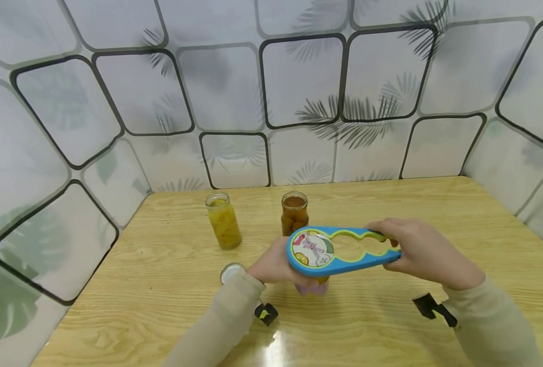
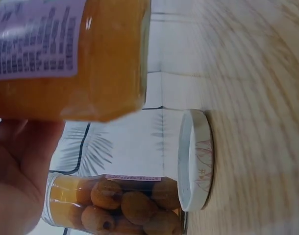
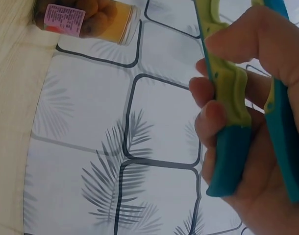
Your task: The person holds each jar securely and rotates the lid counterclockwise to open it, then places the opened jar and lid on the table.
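Observation:
My left hand [image 1: 278, 262] grips a glass jar [image 2: 112, 58] of orange contents with a pinkish-purple label, raised above the tabletop. A blue and yellow-green jar opener [image 1: 344, 266] lies over the top of that jar, its round end encircling the printed lid [image 1: 312, 248]. Fingers of my right hand [image 1: 415, 250] curl around the opener's two handles at their far end; the right wrist view shows the handles [image 3: 233, 152] inside the grip. Most of the held jar is hidden beneath the opener and the left hand in the head view.
Behind the hands stand an uncovered jar of yellow fruit [image 1: 225, 224] and an uncovered jar of brownish round fruit [image 1: 294, 216]. A loose white lid [image 1: 231, 273] lies on the wooden table [image 1: 129, 300] beside the left wrist. Patterned fabric walls [image 1: 230, 92] enclose the table.

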A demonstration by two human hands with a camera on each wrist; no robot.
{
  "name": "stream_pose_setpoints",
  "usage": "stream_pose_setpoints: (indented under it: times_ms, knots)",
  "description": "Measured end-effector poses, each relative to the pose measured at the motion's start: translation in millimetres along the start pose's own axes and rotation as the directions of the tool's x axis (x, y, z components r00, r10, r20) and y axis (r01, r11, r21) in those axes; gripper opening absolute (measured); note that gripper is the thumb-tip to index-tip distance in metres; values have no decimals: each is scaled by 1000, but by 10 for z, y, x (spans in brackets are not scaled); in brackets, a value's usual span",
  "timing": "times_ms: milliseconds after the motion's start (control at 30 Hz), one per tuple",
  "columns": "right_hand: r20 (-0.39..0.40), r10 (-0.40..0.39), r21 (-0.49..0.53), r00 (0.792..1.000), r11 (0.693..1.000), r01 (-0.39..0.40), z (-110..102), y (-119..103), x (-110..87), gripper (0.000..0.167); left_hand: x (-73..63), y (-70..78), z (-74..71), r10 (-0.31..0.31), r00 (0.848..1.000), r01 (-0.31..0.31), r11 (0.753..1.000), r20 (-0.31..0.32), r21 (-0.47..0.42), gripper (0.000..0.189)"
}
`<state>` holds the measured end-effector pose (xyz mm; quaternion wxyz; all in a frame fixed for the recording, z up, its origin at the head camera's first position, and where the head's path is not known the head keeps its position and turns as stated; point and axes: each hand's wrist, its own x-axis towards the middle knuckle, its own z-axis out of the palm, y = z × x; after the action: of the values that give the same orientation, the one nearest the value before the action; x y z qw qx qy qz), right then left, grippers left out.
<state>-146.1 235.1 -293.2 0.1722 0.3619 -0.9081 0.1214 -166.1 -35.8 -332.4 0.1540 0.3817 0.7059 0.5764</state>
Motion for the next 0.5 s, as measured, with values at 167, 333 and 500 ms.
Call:
stream_pose_setpoints:
  times_ms: [167,333,500]
  knots:
    - [15,-45,9,999,999,45,-5,26,-8,56,23,-179,-35,57,994,-57,998,96,-2,57]
    - [12,-90,-13,996,996,90,1,42,-10,55,5,-83,-31,57,983,-59,998,173,10,54]
    - [8,-117,-20,993,993,117,5,56,-18,56,2,11,-24,54,980,-73,993,192,92,56]
